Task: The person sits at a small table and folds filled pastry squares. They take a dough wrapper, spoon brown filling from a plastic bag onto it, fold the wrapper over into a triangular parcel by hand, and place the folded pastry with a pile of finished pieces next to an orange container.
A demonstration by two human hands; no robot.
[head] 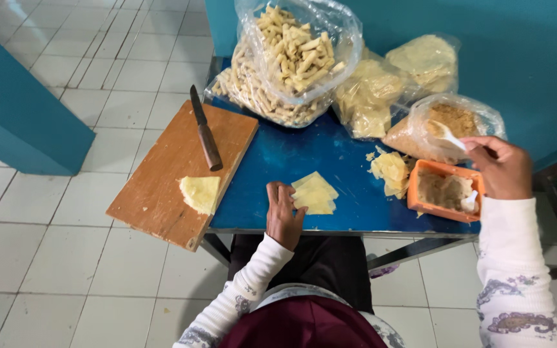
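My left hand [283, 212] rests on the blue table [278, 158], fingertips touching a small stack of pale yellow dough sheets [315, 193]. My right hand [501, 166] is raised over an orange tub [445, 191] of brown filling and holds a white plastic spoon [445, 133], whose bowl points into an open bag of brown crumbs [449, 125]. A second white spoon [470, 202] lies in the tub. More folded dough sheets [390, 170] lie beside the tub.
A wooden cutting board [175, 171] overhangs the table's left edge, carrying a knife [205, 132] and one dough sheet [200, 193]. Bags of rolled sticks [285, 61] and pale wrappers [372, 96] stand at the back against a teal wall. White tiled floor surrounds the table.
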